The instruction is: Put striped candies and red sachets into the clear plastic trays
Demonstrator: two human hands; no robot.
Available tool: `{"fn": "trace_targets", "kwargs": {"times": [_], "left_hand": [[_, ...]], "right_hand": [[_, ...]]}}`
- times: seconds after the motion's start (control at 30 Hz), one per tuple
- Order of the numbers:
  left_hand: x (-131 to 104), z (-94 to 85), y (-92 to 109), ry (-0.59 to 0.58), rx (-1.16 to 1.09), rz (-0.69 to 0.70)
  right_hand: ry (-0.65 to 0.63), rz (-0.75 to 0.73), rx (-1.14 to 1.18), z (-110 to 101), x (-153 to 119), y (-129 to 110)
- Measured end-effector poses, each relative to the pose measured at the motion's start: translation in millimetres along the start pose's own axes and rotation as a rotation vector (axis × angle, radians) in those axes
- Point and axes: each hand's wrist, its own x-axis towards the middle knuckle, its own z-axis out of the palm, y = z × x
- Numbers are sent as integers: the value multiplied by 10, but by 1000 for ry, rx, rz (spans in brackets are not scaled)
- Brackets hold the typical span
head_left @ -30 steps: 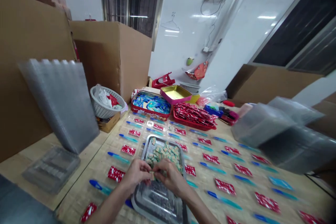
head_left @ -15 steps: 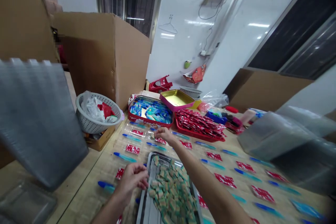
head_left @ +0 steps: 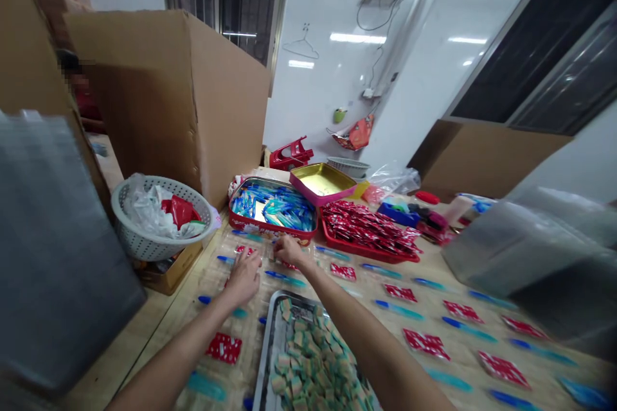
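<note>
My right hand (head_left: 289,252) reaches over a row of clear trays at the front of the red-rimmed tin, fingers bunched downward. Whatever they may hold is hidden. My left hand (head_left: 244,277) is just to its left, fingers stretched forward over a small red packet (head_left: 245,250) in a clear tray. Between my forearms lies a metal tray (head_left: 263,359) heaped with small green-and-tan blocks (head_left: 315,363). Around it, shallow clear trays hold slim blue-and-teal tools (head_left: 285,278) and red packets with white marks (head_left: 426,343).
Behind the rows are a tin of blue-and-teal tools (head_left: 274,207), a red tray piled with red packets (head_left: 369,231) and a gold-lined tin (head_left: 322,181). A grey basket (head_left: 161,247) stands left, with stacked clear trays (head_left: 58,257) nearer. More stacked clear containers (head_left: 511,250) stand right.
My left hand has moved forward from beside the metal tray to the clear trays near my right hand, fingers now extended. My right hand stays over the same area. The view has shifted slightly.
</note>
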Motion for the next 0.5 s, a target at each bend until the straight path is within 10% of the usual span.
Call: {"fn": "trace_targets", "kwargs": {"times": [0.2, 0.5], "left_hand": [[187, 75, 21, -290, 163, 180], [268, 185, 35, -329, 219, 200]], "right_hand": [[88, -29, -230, 36, -99, -117], [132, -76, -335, 43, -272, -95]]}}
